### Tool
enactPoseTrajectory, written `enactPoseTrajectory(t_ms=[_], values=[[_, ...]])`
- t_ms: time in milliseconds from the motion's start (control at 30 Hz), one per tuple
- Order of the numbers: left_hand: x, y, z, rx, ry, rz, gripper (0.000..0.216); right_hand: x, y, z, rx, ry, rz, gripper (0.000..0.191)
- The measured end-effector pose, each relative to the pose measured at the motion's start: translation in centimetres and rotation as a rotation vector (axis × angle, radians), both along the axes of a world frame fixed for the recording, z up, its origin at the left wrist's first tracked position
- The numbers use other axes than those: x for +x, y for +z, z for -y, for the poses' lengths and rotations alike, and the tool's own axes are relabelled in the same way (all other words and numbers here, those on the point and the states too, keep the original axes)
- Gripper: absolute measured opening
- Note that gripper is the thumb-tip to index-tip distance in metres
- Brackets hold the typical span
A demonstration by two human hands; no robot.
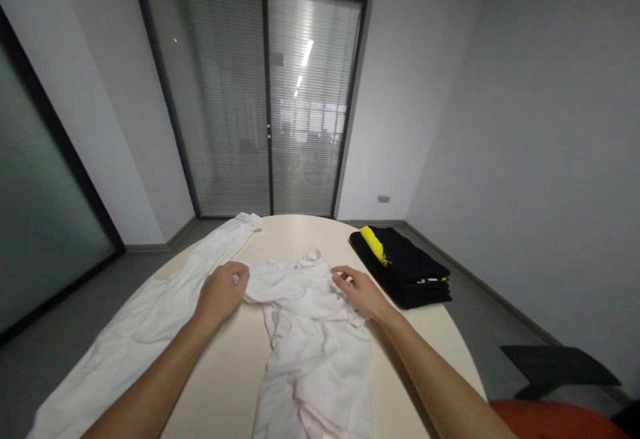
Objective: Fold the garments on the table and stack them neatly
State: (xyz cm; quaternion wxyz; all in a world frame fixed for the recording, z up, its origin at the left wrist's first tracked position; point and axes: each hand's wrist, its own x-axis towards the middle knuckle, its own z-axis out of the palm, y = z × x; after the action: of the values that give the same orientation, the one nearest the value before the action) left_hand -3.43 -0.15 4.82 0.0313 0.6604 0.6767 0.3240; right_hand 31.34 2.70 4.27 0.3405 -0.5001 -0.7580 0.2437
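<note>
A crumpled white shirt [320,346] lies in front of me on the table, with its gathered collar [311,258] toward the far side. My left hand [223,290] is closed on the shirt's left end, fingers curled over the fabric. On the opposite side my right hand [361,290] rests by the shirt's upper right edge. Its thumb and fingers are bent but apart, and the fingertips touch or almost touch the cloth. Left of my left hand, a second white garment [145,319] stretches along the table's edge.
The round cream table [295,226] carries a stack of folded black clothes [405,266] with a yellow print, to the right of my right hand. A red chair [555,419] with a black armrest [560,366] stands at lower right. Behind are glass panels with blinds [225,106].
</note>
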Motion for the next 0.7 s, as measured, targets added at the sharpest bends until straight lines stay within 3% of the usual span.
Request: enactPoseTrajectory(t_ms=[100,233,300,433,600,700], values=[[1.1,-0.5,0.4,-0.1,-0.062,0.001,0.035,-1.0,0.0,1.0,0.103,0.117,0.192,0.027],[1.4,-2.0,0.3,-0.129,-0.244,-0.063,0.056,-1.7,0.1,1.7,0.201,0.325,0.263,0.011],[1.4,-2.3,0.3,-0.147,-0.317,-0.127,0.055,-1.9,0.2,1.9,0.185,0.363,0.267,0.009],[2.1,-1.1,0.9,-0.184,-0.383,-0.173,0.023,-1.9,0.2,1.9,0.078,0.307,0.215,0.028],[3.7,0.1,2.1,-0.153,-0.529,-0.079,0.039,-1.7,0.2,1.7,-0.045,0.184,0.211,0.052],[4.1,-0.5,2.4,-0.122,-0.6,-0.074,0.023,-1.6,0.3,1.8,-0.031,0.111,0.272,0.054]])
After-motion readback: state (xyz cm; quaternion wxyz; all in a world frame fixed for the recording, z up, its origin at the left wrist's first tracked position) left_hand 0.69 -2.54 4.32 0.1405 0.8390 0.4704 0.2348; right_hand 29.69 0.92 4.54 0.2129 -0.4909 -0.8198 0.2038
